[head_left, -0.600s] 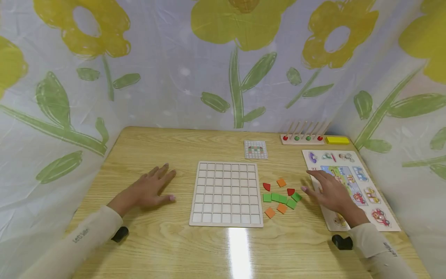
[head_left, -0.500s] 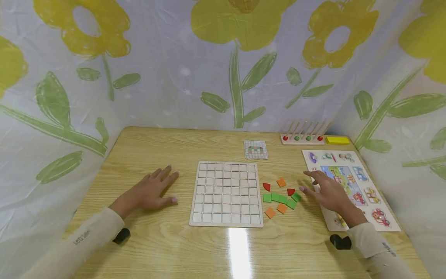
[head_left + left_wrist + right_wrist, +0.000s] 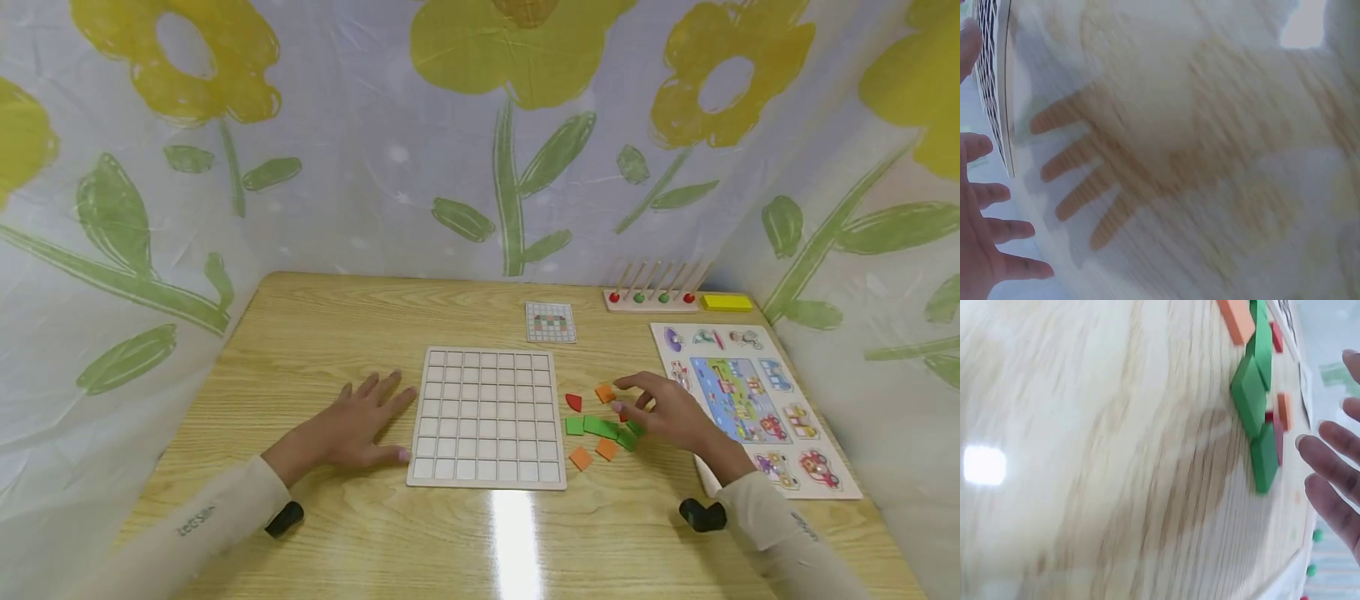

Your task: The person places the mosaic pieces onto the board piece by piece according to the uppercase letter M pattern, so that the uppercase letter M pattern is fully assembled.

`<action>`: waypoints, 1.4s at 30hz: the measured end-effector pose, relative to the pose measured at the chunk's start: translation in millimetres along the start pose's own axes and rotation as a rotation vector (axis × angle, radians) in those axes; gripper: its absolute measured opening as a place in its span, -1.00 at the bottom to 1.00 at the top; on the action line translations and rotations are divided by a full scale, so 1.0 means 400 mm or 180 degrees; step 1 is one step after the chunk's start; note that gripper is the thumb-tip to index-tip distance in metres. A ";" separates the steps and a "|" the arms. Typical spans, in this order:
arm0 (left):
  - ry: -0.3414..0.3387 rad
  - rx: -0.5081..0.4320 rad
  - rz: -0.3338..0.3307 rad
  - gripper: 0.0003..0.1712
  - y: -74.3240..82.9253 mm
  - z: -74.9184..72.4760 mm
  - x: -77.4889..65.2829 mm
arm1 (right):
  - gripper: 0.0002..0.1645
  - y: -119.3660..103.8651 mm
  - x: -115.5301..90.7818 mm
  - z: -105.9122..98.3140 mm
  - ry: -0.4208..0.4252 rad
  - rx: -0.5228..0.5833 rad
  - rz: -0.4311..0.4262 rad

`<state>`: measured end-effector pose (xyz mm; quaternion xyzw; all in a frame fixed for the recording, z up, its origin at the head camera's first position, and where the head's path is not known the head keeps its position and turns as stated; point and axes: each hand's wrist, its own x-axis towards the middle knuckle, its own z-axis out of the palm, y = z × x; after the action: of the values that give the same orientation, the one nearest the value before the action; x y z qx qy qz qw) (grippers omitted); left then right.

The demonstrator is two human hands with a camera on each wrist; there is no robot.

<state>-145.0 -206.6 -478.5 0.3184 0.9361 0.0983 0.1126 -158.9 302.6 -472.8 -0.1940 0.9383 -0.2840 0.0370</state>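
Note:
My left hand (image 3: 351, 427) hovers palm down with fingers spread, fingertips right at the left edge of the wooden grid board (image 3: 486, 417). Its reflection shows on the glossy table in the left wrist view. Right of the board lie loose tiles: a red quarter-round piece (image 3: 573, 402), orange squares (image 3: 581, 458) and several green squares (image 3: 574, 426). Over the right side of this group is my right hand (image 3: 671, 417), thumb and index finger apart beside an orange tile (image 3: 604, 393). It partly hides a second red piece. The right wrist view shows its fingers (image 3: 1325, 459) holding nothing.
A small pattern card (image 3: 551, 322) lies behind the board. At the back right stand a peg rack (image 3: 651, 303) with red and green beads and a yellow block (image 3: 726, 302). A picture puzzle board (image 3: 735, 400) lies under and beyond my right forearm. Flower-print cloth hangs around the table.
My left hand has moved right, up to the grid board's edge. My right hand has moved left from the puzzle board to over the tiles.

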 end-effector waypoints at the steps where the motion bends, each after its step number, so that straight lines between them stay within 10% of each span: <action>1: -0.0014 -0.0010 0.0002 0.11 0.003 0.001 0.002 | -0.49 -0.005 0.006 0.004 -0.0029 0.0024 -0.0012; 42: -0.0283 0.0011 -0.0138 0.18 0.019 0.025 0.013 | -0.68 -0.074 0.115 0.088 -0.0371 -0.0458 -0.0369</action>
<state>-142.0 -196.2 -487.0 0.3023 0.9370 0.0800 0.1556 -185.0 244.0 -484.2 -0.2663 0.9397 -0.2058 0.0610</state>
